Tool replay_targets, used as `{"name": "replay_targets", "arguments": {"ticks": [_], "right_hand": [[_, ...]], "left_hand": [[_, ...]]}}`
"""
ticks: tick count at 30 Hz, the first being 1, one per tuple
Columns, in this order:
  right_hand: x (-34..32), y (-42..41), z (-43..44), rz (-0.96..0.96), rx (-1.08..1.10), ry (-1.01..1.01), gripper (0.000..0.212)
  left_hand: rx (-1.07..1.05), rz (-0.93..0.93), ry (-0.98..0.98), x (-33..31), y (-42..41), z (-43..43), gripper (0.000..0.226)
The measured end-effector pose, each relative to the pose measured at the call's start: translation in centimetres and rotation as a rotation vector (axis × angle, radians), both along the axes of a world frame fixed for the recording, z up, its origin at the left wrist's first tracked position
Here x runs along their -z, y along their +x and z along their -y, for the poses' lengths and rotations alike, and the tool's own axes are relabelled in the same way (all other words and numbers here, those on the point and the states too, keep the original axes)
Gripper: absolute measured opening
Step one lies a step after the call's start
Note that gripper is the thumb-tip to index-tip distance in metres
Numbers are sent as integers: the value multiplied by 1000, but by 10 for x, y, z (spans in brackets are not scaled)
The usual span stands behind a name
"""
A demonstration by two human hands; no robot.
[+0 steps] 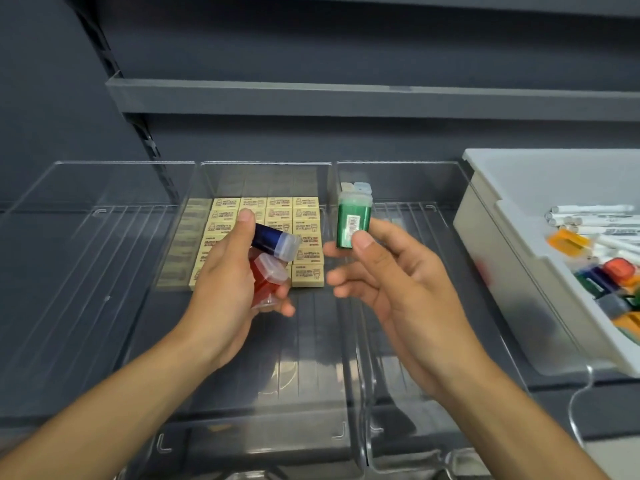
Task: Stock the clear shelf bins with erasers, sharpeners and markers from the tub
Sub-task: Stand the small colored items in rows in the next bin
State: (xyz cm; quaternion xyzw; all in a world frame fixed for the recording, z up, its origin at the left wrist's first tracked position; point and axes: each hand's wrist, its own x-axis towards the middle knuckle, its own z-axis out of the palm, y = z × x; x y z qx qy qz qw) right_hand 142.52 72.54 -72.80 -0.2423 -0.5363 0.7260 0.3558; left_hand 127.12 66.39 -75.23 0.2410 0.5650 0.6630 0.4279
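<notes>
My left hand (227, 271) holds a blue sharpener (275, 240) and a red sharpener (265, 282) above the middle clear bin (266, 168). That bin holds several rows of cream erasers (304, 216). My right hand (384, 271) pinches a green sharpener (353, 223) upright between thumb and fingers, over the wall between the middle bin and the right clear bin (415, 168). A pale sharpener (360, 187) stands at the back left of the right bin, behind the green one.
A white tub (512, 216) sits at the right with white markers (588, 216) and coloured sharpeners (609, 275) inside. A left clear bin (86, 188) stands beside the middle one. A dark shelf (346, 98) runs above.
</notes>
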Motion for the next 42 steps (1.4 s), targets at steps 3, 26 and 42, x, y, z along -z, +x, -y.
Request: {"name": "replay_targets", "arguments": {"ticks": [3, 26, 42], "right_hand": [[0, 3, -3, 34, -20, -8, 40], [-3, -11, 7, 71, 326, 272, 33], [2, -24, -3, 140, 242, 121, 25]], "left_hand": [[-6, -4, -9, 2, 1, 0, 58], [-96, -47, 28, 1, 15, -6, 49], [-143, 68, 32, -5, 34, -11, 42]]}}
